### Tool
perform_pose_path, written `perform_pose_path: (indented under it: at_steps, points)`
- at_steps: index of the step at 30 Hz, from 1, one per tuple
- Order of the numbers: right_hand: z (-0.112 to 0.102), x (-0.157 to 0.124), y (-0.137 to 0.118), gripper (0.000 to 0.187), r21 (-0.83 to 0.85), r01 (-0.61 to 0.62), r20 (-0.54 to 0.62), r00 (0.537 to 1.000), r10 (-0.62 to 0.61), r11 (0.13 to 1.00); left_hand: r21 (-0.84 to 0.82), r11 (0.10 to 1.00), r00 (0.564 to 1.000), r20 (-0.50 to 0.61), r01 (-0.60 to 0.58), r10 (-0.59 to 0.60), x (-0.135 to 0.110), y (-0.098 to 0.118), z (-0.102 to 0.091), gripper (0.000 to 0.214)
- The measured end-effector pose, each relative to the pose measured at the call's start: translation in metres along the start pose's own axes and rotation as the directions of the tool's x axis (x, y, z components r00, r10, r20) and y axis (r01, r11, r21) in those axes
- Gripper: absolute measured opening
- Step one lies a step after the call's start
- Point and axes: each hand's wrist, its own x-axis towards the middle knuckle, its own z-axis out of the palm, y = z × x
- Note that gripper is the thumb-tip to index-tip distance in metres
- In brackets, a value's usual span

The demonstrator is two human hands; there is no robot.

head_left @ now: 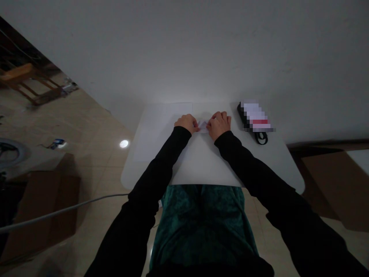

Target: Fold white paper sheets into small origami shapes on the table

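Note:
Between my two hands lies a small folded piece of white paper (203, 126) on the white table (207, 165). My left hand (187, 123) pinches its left end, fingers bent and pressed together. On the other side, my right hand (219, 124) grips the right end between thumb and fingers. Parts of the paper are hidden under the fingertips. A large flat white sheet (158, 130) lies on the table to the left, partly beneath my left hand and forearm.
At the table's back right rests a black case with a strap (261, 137), its top blurred out. A pale wall (184, 50) rises behind the table. Cardboard boxes (43, 207) stand at left, another box (337, 184) at right. A grey cable (86, 202) runs in from the left.

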Motion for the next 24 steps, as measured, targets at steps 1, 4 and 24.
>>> perform_pose_path:
  at_steps: [1,4,24]
  points:
    - [0.000,0.000,0.000,0.020,-0.004,-0.002,0.007,1.000,0.002,1.000,0.015,1.000,1.000,0.005,0.000,0.000,-0.001,0.001,-0.001,0.018]
    - [0.000,0.001,-0.001,0.020,-0.006,-0.012,0.025,1.000,0.012,1.000,0.054,0.998,0.999,0.026,-0.026,0.025,-0.002,0.002,-0.002,0.019]
    - [-0.001,0.000,-0.001,0.020,0.064,0.010,0.020,1.000,-0.011,0.998,-0.137,0.976,0.983,-0.105,-0.167,0.153,0.004,-0.004,0.023,0.026]
